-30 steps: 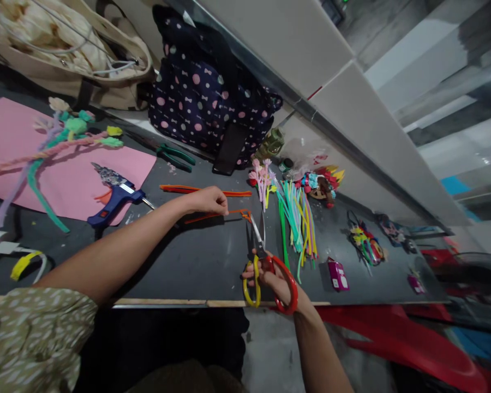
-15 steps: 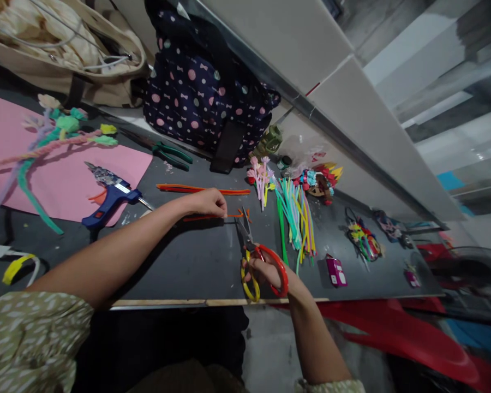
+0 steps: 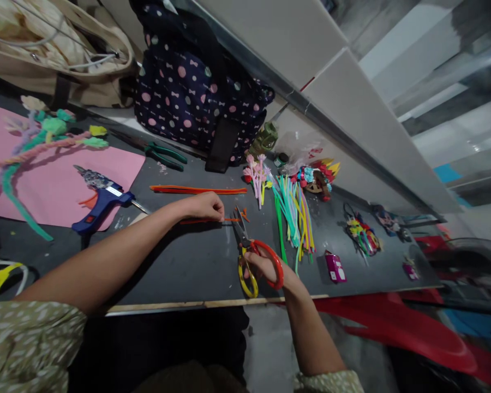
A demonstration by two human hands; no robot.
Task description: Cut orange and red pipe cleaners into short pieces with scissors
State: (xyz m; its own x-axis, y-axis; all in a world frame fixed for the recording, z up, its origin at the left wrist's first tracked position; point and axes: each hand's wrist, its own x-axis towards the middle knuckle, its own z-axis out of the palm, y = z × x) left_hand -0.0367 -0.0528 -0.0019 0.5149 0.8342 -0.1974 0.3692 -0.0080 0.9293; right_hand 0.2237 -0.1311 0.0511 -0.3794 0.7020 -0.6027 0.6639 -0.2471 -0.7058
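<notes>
My left hand (image 3: 208,207) is closed in a pinch on an orange pipe cleaner (image 3: 192,221), whose tip pokes out to the right of my fingers. My right hand (image 3: 262,265) grips scissors (image 3: 265,248) with one red and one yellow handle loop. The scissor blades are parted and point away from me, around the tip of that pipe cleaner. Just past the blades lie short orange pieces (image 3: 244,214). Behind my left hand a bundle of orange pipe cleaners (image 3: 196,190) rests on the dark table (image 3: 180,267).
Green, yellow and purple pipe cleaners (image 3: 292,213) lie to the right, near small pink flowers (image 3: 259,174). Left are a blue glue gun (image 3: 106,202), green-handled pliers (image 3: 166,155) and pink paper (image 3: 125,161). A dark patterned bag (image 3: 188,98) stands at the back; a purple box (image 3: 335,267) sits right.
The view has shifted slightly. Both hands keep their holds, and the scissor blades have come up around the pipe cleaner's tip, close to my left fingers.
</notes>
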